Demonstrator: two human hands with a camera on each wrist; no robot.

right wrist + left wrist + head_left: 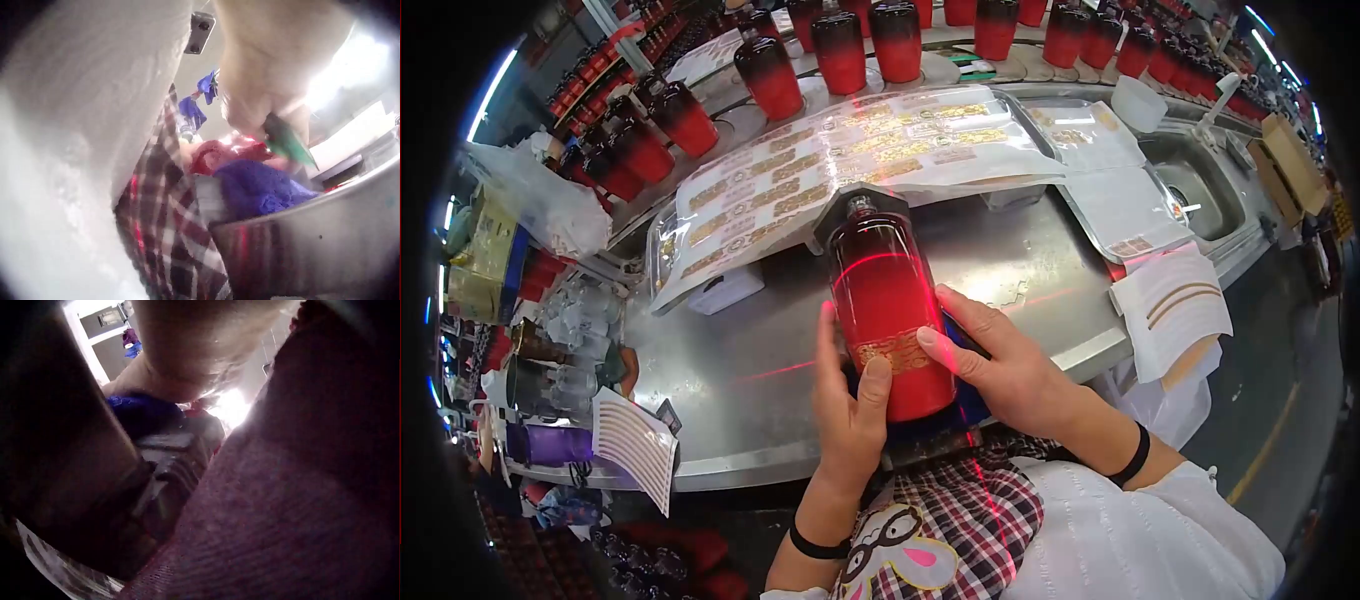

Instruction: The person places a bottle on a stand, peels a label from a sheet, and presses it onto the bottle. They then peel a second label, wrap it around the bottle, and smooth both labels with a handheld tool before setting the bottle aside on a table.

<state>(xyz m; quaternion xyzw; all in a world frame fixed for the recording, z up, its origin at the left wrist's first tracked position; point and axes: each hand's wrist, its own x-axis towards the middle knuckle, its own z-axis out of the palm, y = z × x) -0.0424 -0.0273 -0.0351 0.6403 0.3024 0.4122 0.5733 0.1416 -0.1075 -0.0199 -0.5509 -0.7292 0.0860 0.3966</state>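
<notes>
A glass bottle (890, 290), shading from black at the neck to red at the base, lies tilted with its neck away from me. A gold patterned decal (895, 352) crosses its lower front. My left hand (847, 405) grips the left side, thumb at the decal's left end. The right hand (1010, 370) holds the opposite side, its thumb on the decal's right part. In the right wrist view a thin green piece (290, 147) with a dark edge sticks out by that hand. Blue cloth (262, 187) lies beneath the bottle. A dark angular holder (832, 215) surrounds the bottle's neck.
Behind the bottle, sheets of gold decals (850, 150) cover a raised tray. More red-and-black bottles (840, 55) line a conveyor at the back. A sink (1200, 185) is at right. Striped decal sheets (635, 445) hang over the steel table's (1040, 300) front-left edge.
</notes>
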